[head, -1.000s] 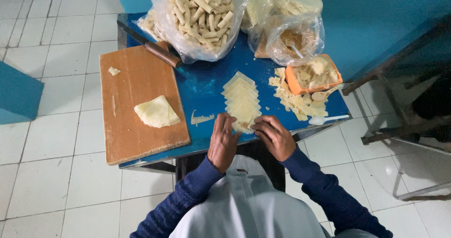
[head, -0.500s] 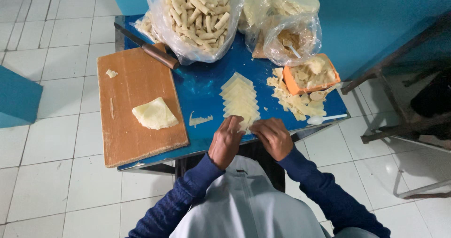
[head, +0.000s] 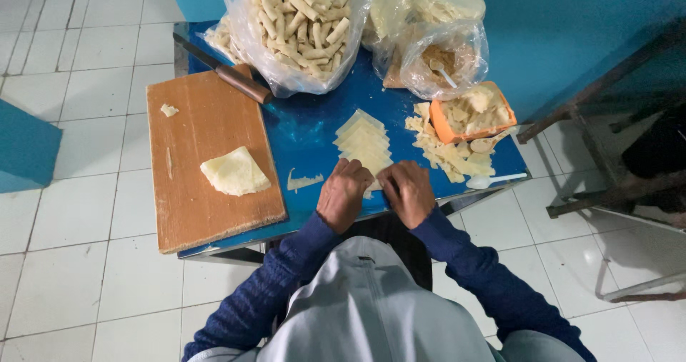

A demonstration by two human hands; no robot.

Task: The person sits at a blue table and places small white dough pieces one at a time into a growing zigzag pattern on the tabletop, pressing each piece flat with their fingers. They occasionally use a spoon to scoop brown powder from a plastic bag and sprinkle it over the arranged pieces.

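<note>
My left hand [head: 343,194] and my right hand [head: 407,190] rest side by side at the near edge of a small blue table [head: 307,130]. Both press their fingertips on the nearest pale dough sheet of a row of overlapping sheets [head: 364,144]. What lies under the fingers is hidden. A folded stack of dough sheets [head: 234,171] lies on a wooden cutting board [head: 207,212] to the left. An orange tub of filling [head: 475,112] stands to the right, with dough scraps [head: 450,155] around it.
A large clear bag of rolled pastry sticks [head: 304,19] and two smaller bags [head: 436,40] stand at the back. A knife with a wooden handle [head: 239,82] lies by the board. A white spoon [head: 493,181] sits at the right edge. Metal frame legs [head: 607,183] stand to the right.
Both hands have stayed at the nearest dough sheet, the fingers shifting slightly over it. Nothing else on the table has moved.
</note>
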